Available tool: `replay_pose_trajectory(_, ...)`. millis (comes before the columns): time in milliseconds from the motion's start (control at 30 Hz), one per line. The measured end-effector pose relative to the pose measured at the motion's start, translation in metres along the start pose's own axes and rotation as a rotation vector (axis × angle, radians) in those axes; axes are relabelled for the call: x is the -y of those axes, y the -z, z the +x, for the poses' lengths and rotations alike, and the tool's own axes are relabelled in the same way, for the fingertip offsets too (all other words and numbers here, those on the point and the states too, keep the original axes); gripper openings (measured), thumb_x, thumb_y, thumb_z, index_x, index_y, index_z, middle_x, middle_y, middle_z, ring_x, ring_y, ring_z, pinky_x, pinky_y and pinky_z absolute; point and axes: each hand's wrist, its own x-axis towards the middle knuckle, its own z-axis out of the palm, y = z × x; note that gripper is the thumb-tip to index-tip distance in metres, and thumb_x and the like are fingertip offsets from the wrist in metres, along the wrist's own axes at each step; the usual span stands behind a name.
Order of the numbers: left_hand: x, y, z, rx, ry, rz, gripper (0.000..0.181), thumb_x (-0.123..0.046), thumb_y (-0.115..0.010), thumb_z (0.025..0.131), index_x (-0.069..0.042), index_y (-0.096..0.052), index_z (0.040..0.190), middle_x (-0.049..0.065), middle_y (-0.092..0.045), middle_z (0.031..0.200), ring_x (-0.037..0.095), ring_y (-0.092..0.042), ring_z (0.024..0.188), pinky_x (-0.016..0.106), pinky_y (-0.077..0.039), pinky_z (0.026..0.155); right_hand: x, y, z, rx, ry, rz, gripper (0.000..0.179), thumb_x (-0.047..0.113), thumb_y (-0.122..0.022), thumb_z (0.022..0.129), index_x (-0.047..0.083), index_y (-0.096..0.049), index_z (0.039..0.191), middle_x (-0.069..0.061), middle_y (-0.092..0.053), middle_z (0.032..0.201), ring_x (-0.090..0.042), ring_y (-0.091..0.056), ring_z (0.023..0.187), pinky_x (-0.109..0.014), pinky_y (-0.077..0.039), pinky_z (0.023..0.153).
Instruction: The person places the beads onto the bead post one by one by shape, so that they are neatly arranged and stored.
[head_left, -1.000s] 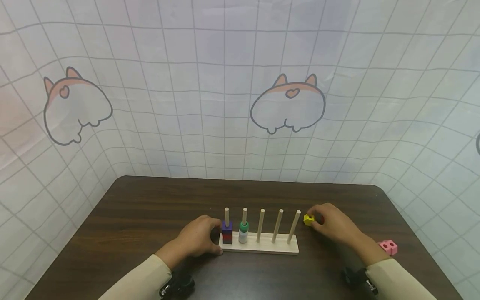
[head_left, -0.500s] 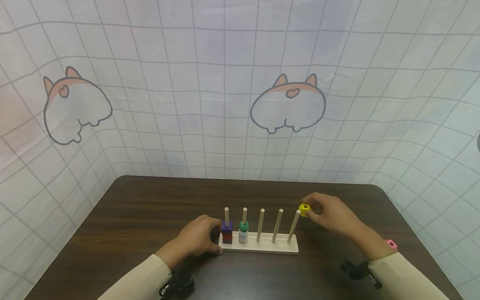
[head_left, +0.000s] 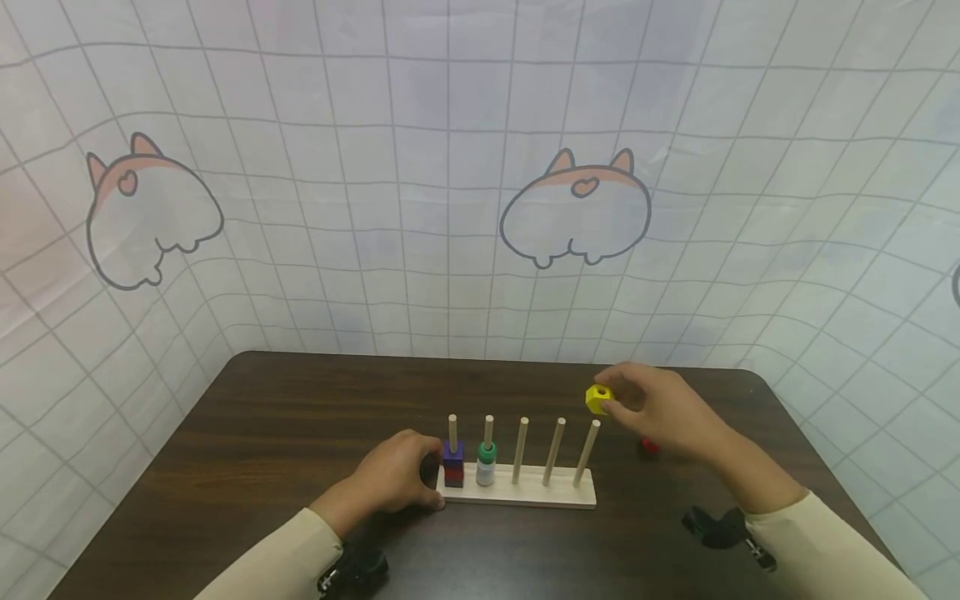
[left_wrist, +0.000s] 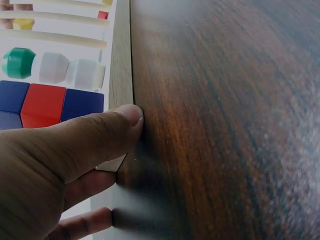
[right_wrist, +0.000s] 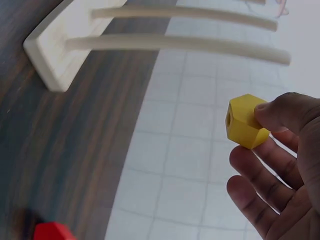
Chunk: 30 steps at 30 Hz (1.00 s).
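Note:
A wooden peg rack (head_left: 525, 492) with upright pegs stands on the table. My left hand (head_left: 397, 471) grips its left end, the thumb on the front edge in the left wrist view. Blue and red cubes (left_wrist: 45, 105) are stacked on the leftmost peg. On the second peg sit a green bead (left_wrist: 19, 63) and white beads (left_wrist: 54, 67) below it. The other pegs are bare. My right hand (head_left: 663, 408) pinches a yellow hexagonal bead (head_left: 598, 399) in the air, just above and beside the rightmost peg (head_left: 588, 452). Its hole shows in the right wrist view (right_wrist: 245, 122).
A red bead (head_left: 650, 447) lies on the dark wooden table (head_left: 337, 392) beneath my right hand, partly hidden by it. A white grid-patterned curtain (head_left: 450, 208) hangs behind the table and along its sides.
My right hand has lifted the yellow bead off the table and moved it up and left toward the rightmost peg. The pink beads are now hidden behind the right arm. My left hand stays put.

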Motion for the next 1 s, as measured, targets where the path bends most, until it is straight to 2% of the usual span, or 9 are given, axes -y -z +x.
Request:
replay_pose_trajectory(133, 0.000, 0.000, 0.000, -0.001, -0.007, 0.000, 0.045, -0.033, -0.098, 0.062, -0.019, -0.068, 0.092, -0.002, -0.068, 0.097, 0.024, -0.061, 0.100, 0.048, -0.053, 0.083, 0.012, 0.002, 0.002, -0.013, 0.012, 0.020, 0.031, 0.014, -0.077, 0.093, 0.012, -0.068, 0.122, 0.008, -0.072, 0.103, -0.011, -0.068, 0.092, -0.040, -0.057, 0.081)
replay_pose_trajectory(367, 0.000, 0.000, 0.000, 0.000, -0.007, -0.002, 0.044, -0.033, -0.098, 0.062, -0.019, -0.068, 0.092, -0.002, -0.068, 0.098, 0.025, -0.061, 0.100, 0.048, -0.053, 0.083, 0.030, 0.000, 0.005, -0.037, -0.004, 0.061, 0.029, 0.016, -0.077, 0.092, 0.014, -0.069, 0.120, 0.006, -0.072, 0.106, -0.010, -0.068, 0.090, -0.037, -0.057, 0.081)
replay_pose_trajectory(667, 0.000, 0.001, 0.000, -0.003, -0.004, 0.001, 0.046, -0.033, -0.098, 0.062, -0.019, -0.069, 0.094, -0.001, -0.068, 0.099, 0.025, -0.061, 0.100, 0.049, -0.053, 0.083, 0.048, -0.006, 0.010, -0.077, 0.078, 0.128, 0.027, 0.006, -0.078, 0.089, 0.010, -0.070, 0.115, 0.003, -0.072, 0.105, -0.008, -0.068, 0.084, -0.030, -0.058, 0.074)
replay_pose_trajectory(1000, 0.000, 0.000, 0.000, -0.004, -0.005, 0.001, 0.045, -0.033, -0.098, 0.062, -0.019, -0.069, 0.093, -0.001, -0.067, 0.098, 0.024, -0.061, 0.099, 0.048, -0.053, 0.082, 0.061, -0.017, 0.013, -0.093, 0.108, 0.145, 0.029, 0.007, -0.080, 0.088, 0.011, -0.070, 0.115, 0.006, -0.071, 0.101, -0.007, -0.066, 0.080, -0.033, -0.058, 0.072)
